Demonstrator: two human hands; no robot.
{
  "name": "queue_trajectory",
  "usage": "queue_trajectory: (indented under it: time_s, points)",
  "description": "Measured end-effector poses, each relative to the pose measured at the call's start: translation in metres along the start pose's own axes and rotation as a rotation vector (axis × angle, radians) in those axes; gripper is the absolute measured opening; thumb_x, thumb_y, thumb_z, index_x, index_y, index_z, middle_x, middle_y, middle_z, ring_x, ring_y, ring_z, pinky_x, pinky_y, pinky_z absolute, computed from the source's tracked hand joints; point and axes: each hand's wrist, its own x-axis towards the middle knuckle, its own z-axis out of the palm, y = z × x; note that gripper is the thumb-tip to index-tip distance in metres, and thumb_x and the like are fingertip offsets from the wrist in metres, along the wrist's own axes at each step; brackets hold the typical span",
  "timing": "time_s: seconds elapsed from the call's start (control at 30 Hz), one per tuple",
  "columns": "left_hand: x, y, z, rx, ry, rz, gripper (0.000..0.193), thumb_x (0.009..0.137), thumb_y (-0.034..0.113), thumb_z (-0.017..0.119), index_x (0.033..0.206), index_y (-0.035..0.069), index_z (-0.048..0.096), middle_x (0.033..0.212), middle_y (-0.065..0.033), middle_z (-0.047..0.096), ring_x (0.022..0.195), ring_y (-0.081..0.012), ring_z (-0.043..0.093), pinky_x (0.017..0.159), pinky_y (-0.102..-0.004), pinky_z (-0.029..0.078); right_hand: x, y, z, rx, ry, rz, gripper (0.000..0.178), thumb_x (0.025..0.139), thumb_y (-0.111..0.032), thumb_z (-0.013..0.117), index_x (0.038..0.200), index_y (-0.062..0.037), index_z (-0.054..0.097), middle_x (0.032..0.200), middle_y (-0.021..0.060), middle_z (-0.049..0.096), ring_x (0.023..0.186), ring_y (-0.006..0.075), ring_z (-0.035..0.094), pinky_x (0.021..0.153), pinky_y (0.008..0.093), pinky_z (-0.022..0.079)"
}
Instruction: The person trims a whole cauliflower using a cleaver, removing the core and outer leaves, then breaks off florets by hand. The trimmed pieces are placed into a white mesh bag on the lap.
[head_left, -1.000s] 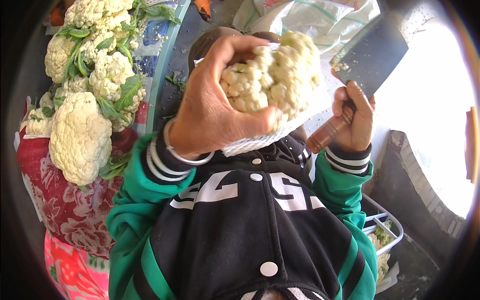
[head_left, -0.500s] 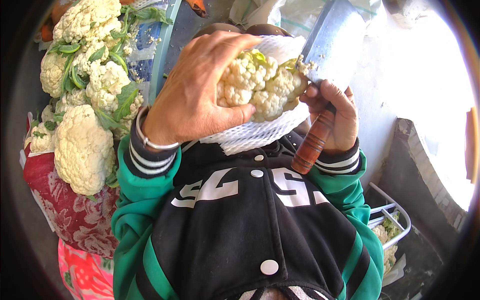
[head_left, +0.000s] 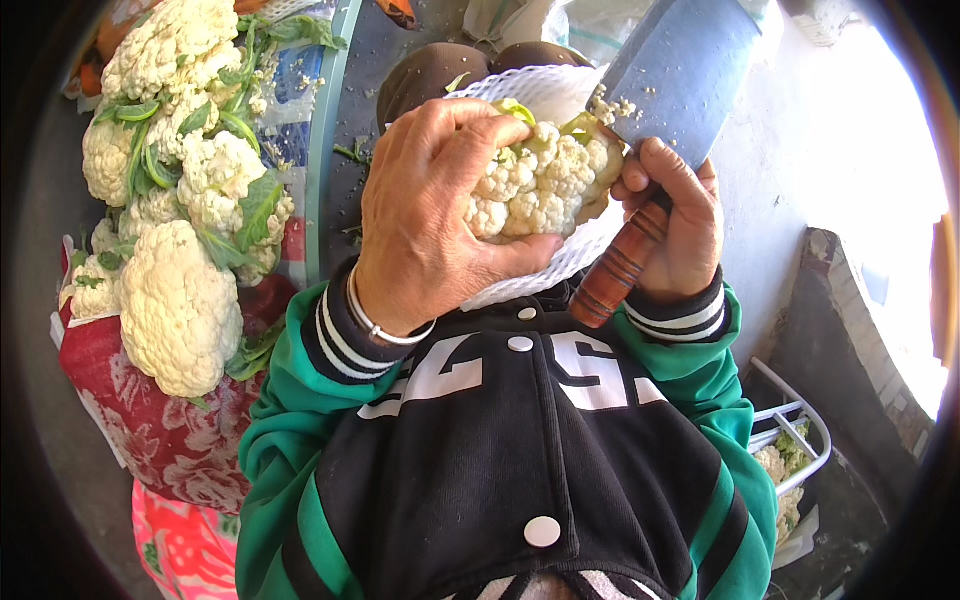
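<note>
In front of my chest, my left hand (head_left: 430,205) is closed round a cauliflower (head_left: 545,185), thumb along its near side. White foam netting (head_left: 535,90) lies beneath the cauliflower and shows above and below it. My right hand (head_left: 680,220) grips a cleaver by its turned wooden handle (head_left: 620,265), fingers close to where the blade begins. The broad cleaver blade (head_left: 680,80) points away from me, tilted to the right, with small white crumbs stuck on it. Its lower corner is beside the cauliflower's right end; whether they touch, I cannot tell.
Several cauliflowers (head_left: 180,310) with green leaves are heaped on the left, partly over a dark red flowered cloth (head_left: 160,420). A pale green edge (head_left: 325,150) runs beside the heap. At the lower right, a white metal frame (head_left: 800,440) stands by more cauliflower pieces.
My left hand and the cauliflower have shifted slightly right. The cleaver blade has turned a little and catches less glare. Both hands keep their hold.
</note>
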Motion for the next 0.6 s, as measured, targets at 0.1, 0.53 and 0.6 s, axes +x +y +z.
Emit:
queue_trajectory:
  time_s: [0.1, 0.53, 0.6]
  points:
    - [0.003, -0.005, -0.001, 0.011, -0.028, 0.049, 0.076, 0.056, 0.026, 0.093, 0.121, 0.004, 0.06, 0.119, -0.0142, 0.058, 0.109, -0.0326, 0.059, 0.094, -0.0424, 0.049, 0.005, -0.002, 0.0, 0.02, -0.045, 0.019, 0.007, 0.094, -0.005, 0.063, 0.1, -0.0021, 0.063, 0.072, 0.0059, 0.063, 0.06, 0.014, 0.06, 0.055, 0.0275, 0.052]
    - [0.013, -0.02, -0.001, -0.141, -0.062, 0.02, 0.073, 0.052, 0.023, 0.096, 0.116, 0.004, 0.067, 0.117, -0.0137, 0.06, 0.107, -0.0292, 0.06, 0.094, -0.0392, 0.05, 0.02, -0.038, -0.013, -0.158, -0.184, 0.045, 0.016, 0.093, -0.01, 0.064, 0.098, 0.0055, 0.067, 0.064, 0.0124, 0.066, 0.042, 0.0134, 0.055, 0.043, 0.0233, 0.046]
    - [0.015, -0.023, -0.001, -0.167, -0.057, 0.019, 0.073, 0.052, 0.023, 0.096, 0.116, 0.004, 0.068, 0.117, -0.0139, 0.06, 0.108, -0.0286, 0.06, 0.094, -0.0387, 0.05, 0.016, -0.044, -0.015, -0.274, -0.163, 0.078, 0.018, 0.09, -0.01, 0.066, 0.094, 0.0068, 0.068, 0.063, 0.0134, 0.067, 0.038, 0.0142, 0.054, 0.042, 0.023, 0.047]
